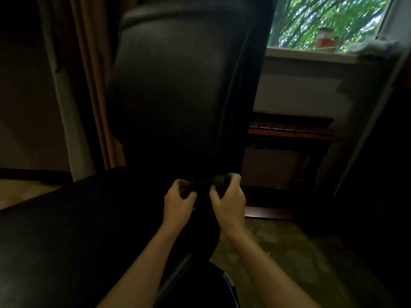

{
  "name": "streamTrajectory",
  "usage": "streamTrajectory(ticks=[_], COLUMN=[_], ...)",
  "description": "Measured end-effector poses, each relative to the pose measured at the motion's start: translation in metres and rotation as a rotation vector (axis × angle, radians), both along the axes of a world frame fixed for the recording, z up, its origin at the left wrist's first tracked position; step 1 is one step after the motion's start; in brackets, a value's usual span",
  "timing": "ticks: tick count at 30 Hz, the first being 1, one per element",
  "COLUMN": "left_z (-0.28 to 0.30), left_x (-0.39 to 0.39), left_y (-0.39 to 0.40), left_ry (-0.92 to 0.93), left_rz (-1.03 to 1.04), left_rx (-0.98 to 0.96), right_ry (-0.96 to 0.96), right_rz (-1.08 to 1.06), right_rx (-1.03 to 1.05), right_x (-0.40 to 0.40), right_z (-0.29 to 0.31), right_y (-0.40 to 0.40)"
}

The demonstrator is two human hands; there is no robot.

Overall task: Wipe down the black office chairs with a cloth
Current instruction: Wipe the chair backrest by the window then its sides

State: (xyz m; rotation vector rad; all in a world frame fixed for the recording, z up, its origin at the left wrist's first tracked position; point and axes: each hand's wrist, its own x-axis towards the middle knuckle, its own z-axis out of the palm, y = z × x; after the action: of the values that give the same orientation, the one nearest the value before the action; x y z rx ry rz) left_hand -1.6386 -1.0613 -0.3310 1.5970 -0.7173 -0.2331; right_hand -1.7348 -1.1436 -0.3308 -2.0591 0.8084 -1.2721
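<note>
While both arms reach forward, the left hand (pixel 178 200) and right hand (pixel 229 197) each pinch a small dark crumpled cloth (pixel 203 184) beside the big black leather office chair (pixel 173 85).

A dim office room; black leather office chair (pixel 173 85), curtain (pixel 93 85), window (pixel 329 21), wooden radiator cover (pixel 289 130)

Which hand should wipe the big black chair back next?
Probably the right hand. Both hands grip the dark bunched cloth at the seat's rear edge, but the right one holds the higher part, nearest the black leather chair backrest. The left hand sits lower, over the seat.
</note>
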Motion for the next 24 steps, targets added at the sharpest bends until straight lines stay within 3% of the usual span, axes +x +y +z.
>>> streamTrajectory(ticks=[8,12,17,20,24], left_z=[0.03,0.066,0.119,0.109,0.054], left_x=[0.017,0.02,0.04,0.041,0.044], left_y=[-0.009,-0.016,-0.027,-0.036,-0.037], left_ry=[0.001,0.078,0.046,0.037,0.034], left_rz=[0.005,0.104,0.241,0.236,0.25], left_rx=[-0.112,-0.261,-0.291,-0.262,-0.151], right_ry=[-0.019,-0.044,0.05,0.153,0.351], right_rz=[-0.141,-0.161,-0.35,-0.441,-0.398], right_rx=[-0.251,-0.442,-0.651,-0.696,-0.632], right_x=[0.004,0.016,0.046,0.052,0.054], right_z=[0.018,0.065,0.125,0.117,0.072], right_y=[0.006,0.008,0.01,0.012,0.009])
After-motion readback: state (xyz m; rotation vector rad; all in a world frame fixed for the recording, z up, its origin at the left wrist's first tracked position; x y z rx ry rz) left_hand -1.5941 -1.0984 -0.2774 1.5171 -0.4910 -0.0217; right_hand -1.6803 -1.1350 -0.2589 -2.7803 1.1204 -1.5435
